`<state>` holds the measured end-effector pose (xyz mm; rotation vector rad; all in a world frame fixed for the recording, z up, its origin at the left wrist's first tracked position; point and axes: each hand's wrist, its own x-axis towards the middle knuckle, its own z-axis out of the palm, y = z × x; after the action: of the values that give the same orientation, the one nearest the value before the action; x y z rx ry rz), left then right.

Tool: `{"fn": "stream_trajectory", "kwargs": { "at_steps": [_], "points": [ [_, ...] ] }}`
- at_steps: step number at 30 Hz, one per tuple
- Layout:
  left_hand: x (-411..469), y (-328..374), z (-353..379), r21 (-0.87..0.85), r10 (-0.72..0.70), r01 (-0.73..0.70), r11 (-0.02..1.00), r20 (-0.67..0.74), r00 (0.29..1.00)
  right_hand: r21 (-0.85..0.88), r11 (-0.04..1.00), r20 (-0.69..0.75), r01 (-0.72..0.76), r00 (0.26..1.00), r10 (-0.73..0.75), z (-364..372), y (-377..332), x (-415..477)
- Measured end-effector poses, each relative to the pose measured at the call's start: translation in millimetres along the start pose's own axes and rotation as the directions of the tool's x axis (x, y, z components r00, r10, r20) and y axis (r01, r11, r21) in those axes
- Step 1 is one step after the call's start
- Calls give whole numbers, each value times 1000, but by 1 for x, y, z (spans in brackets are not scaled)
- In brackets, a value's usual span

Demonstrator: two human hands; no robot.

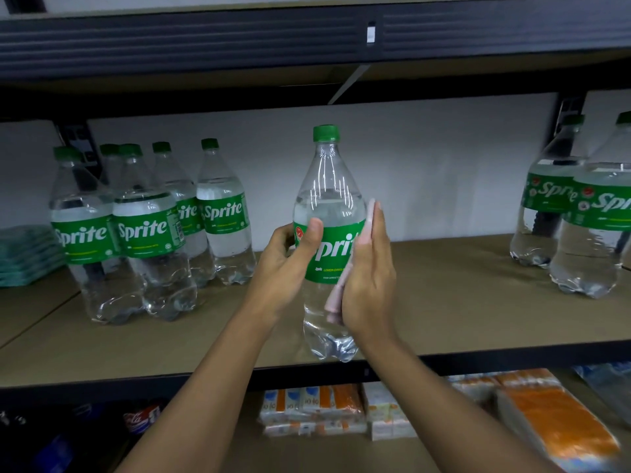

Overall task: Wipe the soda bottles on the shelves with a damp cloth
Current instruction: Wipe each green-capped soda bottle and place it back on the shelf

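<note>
Nearest on my feed is the lower shelf (307, 455). It holds white-and-orange carton packs (314, 411) in the middle, orange packs (560, 418) at right and a cola bottle (141, 418) in the dim left corner. Above it a black front rail (478, 358) edges the brown shelf board (461, 302), which is matte with a seam across its left part. Both forearms reach up over the rail.

The left hand (290, 254) grasps the Sprite bottle (327, 186) at the green label, fingers curled round the back and thumb on the front. The right hand (370, 281) is flat with straight fingers, pressing a pale pink cloth (336, 291) against the bottle's right side. The cloth shows beside the label and below it. The bottle is upright with its green cap on and its base at the board's front edge. I cannot tell whether it rests on the board or is lifted off.

Further back at left, a cluster of Sprite bottles (150, 230) stands on the board, with a teal folded stack (24, 254) beside it at the frame edge. At far right is a pair of Sprite bottles (580, 213). Behind them are a white wall (426, 158) and black uprights (568, 104). Overhead is the dark ribbed beam (205, 39) of the next shelf.
</note>
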<state>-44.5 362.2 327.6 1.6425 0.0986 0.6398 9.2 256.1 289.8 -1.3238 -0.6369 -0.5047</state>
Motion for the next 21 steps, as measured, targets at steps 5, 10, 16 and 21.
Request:
{"fn": "stream_trajectory", "kwargs": {
  "at_steps": [5, 10, 16, 21],
  "points": [
    [-2, 2, -2, -44, 34, -32, 998, 40, 999, -15, 995, 16, -94, 995, 94, -8, 28, -42],
    [-11, 8, -6, -77, 86, -76, 994, 132, 988, 34, 993, -75, -113, 991, 115, -3, -3, -21],
    [-21, 7, -7, -102, 126, -109, 989, 177, 976, -87, 984, 50, 157, 987, -153, -12, -78, 45],
    [-21, 8, -7, -117, 126, -106, 987, 177, 976, -333, 803, 287, 494, 864, -413, -10, -98, 76]
  ]
}}
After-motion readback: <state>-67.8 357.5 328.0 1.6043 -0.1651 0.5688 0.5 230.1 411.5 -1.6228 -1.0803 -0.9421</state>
